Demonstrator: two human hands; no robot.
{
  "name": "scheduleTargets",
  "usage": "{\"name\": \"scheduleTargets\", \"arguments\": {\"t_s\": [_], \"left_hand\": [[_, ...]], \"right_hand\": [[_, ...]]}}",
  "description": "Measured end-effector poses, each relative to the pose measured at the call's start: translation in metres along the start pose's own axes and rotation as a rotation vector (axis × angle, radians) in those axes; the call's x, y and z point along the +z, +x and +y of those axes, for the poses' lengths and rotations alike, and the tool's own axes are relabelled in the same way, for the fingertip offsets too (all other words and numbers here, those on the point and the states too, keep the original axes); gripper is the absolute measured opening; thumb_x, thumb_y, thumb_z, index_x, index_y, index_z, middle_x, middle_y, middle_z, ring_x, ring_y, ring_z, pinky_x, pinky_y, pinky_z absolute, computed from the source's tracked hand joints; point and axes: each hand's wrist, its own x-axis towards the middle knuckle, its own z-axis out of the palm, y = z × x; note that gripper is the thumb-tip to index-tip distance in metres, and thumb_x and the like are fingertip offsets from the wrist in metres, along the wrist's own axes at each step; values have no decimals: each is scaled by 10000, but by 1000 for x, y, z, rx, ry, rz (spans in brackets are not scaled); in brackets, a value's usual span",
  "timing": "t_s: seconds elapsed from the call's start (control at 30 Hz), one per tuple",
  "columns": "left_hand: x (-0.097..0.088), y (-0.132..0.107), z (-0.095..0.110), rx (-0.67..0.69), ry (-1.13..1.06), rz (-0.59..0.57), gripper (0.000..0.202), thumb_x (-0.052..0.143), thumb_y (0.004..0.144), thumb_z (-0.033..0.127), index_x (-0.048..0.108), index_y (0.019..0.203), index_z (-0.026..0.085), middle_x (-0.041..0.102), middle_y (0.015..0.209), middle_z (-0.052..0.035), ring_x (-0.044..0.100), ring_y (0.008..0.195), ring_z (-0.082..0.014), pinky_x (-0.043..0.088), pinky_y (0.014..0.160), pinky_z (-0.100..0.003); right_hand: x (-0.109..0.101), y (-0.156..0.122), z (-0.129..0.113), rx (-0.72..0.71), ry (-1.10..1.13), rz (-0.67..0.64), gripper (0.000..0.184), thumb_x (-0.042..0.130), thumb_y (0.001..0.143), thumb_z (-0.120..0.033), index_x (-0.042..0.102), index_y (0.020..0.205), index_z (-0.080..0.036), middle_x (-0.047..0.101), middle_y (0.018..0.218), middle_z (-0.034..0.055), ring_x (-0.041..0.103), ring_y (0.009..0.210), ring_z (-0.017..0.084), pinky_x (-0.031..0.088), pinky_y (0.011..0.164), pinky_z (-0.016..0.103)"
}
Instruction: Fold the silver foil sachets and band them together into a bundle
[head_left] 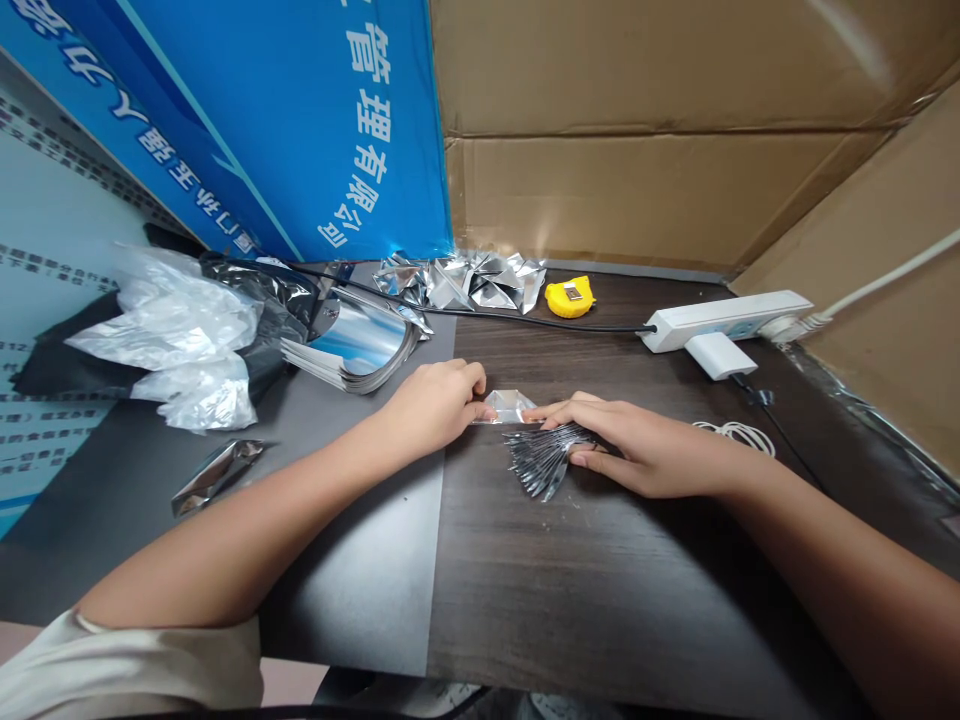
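Note:
A small silver foil piece (pixel 508 402), folded with slanted corners, lies on the dark wooden table. My left hand (pixel 439 400) is closed, its thumb and fingertips pinching the left end of that foil. Between the thumb and fingers of my right hand (pixel 626 440) is a fanned bundle of thin silvery strips (pixel 546 462), seen edge-on. The right index fingertip also reaches the foil's right end. Whether the strips are flat foil sheets stacked together, I cannot tell.
Behind lie crumpled silver foil pieces (pixel 480 280), a yellow tape measure (pixel 570 297) and a white power strip (pixel 724 318) with a black cable. At left are a stack of curved silver sheets (pixel 360 345), clear plastic bags (pixel 180 330) and a foil packet (pixel 217 475). Cardboard (pixel 600 200) walls the back.

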Motion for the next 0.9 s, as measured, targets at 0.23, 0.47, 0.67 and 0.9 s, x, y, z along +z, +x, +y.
{"name": "scheduleTargets", "arguments": {"t_s": [0.23, 0.47, 0.67, 0.9], "left_hand": [[5, -13, 18, -140, 132, 18, 245, 667, 939, 367, 666, 1033, 141, 650, 1036, -119, 634, 982, -288, 500, 809, -378], [18, -10, 10, -103, 78, 165, 233, 712, 888, 383, 671, 909, 155, 644, 886, -96, 609, 843, -257, 458, 673, -331], [20, -4, 8, -46, -197, 178, 138, 725, 863, 246, 600, 852, 187, 692, 800, -19, 623, 738, -191, 409, 636, -295], [25, 7, 0, 172, -538, 150, 141, 726, 854, 133, 632, 953, 169, 662, 771, 29, 602, 690, -121, 430, 660, -246]], "right_hand": [[0, 1, 1, -29, 14, -2, 381, 463, 1009, -259, 501, 1384, -201, 588, 1385, 145, 547, 1293, 284, 448, 1090, 505], [10, 3, 1, -76, 17, 72, 268, 466, 999, -220, 499, 1265, -214, 422, 1483, 176, 459, 1379, 284, 417, 1132, 534], [17, 4, -3, -34, -61, 111, 265, 457, 1006, -247, 486, 1267, -216, 405, 1487, 200, 286, 1477, 348, 363, 1127, 644], [17, 4, -3, -17, -83, 158, 253, 422, 1028, -287, 468, 1266, -214, 407, 1480, 203, 346, 1421, 352, 378, 1109, 651]]}}
